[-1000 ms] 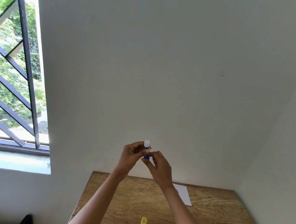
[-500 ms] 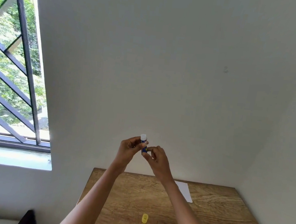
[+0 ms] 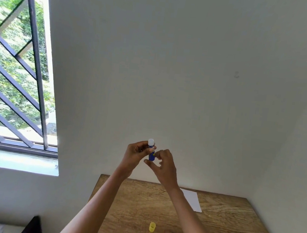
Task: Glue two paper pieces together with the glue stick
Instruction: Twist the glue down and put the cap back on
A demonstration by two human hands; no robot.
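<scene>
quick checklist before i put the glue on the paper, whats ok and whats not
1. Cap off: ok. The yellow cap lies on the wooden table, and the white glue tip shows at the top of the glue stick.
2. Hold on the stick: ok. The left hand grips the body upright.
3. Base twist: cannot tell. The right hand has its fingers at the lower end; contact is unclear.
4. Paper within reach: ok. The white paper lies flat on the table, partly hidden by the right forearm.
5. Second paper piece: cannot tell. Only one sheet can be made out.
</scene>
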